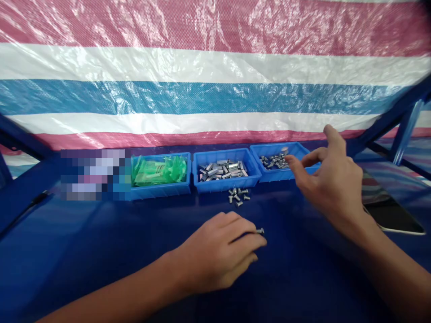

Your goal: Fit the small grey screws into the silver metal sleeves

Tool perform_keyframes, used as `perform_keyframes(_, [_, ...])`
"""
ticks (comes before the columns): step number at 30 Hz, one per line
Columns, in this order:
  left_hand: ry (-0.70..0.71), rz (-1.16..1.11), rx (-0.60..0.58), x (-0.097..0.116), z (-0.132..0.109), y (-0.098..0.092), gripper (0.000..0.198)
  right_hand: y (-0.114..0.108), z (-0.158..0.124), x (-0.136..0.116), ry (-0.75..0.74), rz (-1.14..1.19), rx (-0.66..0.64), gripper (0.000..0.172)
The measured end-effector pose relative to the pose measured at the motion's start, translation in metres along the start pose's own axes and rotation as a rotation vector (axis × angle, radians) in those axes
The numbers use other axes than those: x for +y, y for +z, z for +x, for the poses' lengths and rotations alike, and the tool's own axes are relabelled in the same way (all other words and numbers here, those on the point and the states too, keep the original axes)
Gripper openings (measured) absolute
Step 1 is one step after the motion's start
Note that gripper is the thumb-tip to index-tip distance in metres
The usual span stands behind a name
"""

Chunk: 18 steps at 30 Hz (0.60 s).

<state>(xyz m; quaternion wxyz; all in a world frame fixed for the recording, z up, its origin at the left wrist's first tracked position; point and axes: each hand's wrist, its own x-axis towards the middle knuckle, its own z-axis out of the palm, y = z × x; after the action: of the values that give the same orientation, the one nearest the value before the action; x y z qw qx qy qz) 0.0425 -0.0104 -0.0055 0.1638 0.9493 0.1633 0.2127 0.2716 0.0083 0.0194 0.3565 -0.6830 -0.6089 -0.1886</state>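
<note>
My left hand point(224, 251) is closed over the front middle of the blue surface, pinching a small metal screw point(260, 231) whose head sticks out past the fingertips. Raised at the right, my right hand point(332, 184) has its fingers apart and nothing visible in it. It hovers by the right blue bin point(279, 177), covering part of it; small screws point(274, 160) lie inside. A loose group of short screws point(237, 195) rests on the surface in front of the middle blue bin point(229, 183). That bin contains metal hex standoffs point(224, 169).
The left blue bin point(161, 190) holds green plastic bags point(158, 169). A dark-screened tablet or phone point(390, 206) lies beyond my right wrist. A black cable point(30, 206) lies at far left. Blue frame bars point(407, 130) and a striped plastic sheet point(202, 98) bound the back.
</note>
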Motion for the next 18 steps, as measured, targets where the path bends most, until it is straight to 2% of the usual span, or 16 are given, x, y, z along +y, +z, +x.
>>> perform_keyframes(2, [0.021, 0.010, -0.058, 0.006, 0.002, 0.003, 0.023, 0.007, -0.002, -0.003, -0.032, 0.046, -0.059, 0.079])
perform_keyframes(5, [0.002, 0.021, -0.102, 0.010, 0.002, 0.008, 0.025, 0.010, -0.013, -0.017, -0.114, 0.167, -0.108, 0.073])
perform_keyframes(10, [-0.097, -0.017, -0.080, 0.004, -0.002, 0.010, 0.031, 0.005, -0.032, -0.037, -0.189, 0.414, -0.218, 0.059])
perform_keyframes(12, [-0.215, -0.158, 0.022, -0.002, -0.003, 0.008, 0.029, 0.003, -0.038, -0.042, -0.241, 0.511, -0.251, 0.047])
perform_keyframes(16, [-0.536, -0.614, 0.330, -0.015, 0.000, 0.001, 0.023, 0.003, -0.045, -0.049, -0.382, 0.636, -0.349, 0.021])
perform_keyframes(18, [-0.602, -0.776, 0.392, -0.019, 0.001, -0.002, 0.018, 0.005, -0.047, -0.051, -0.421, 0.661, -0.442, 0.016])
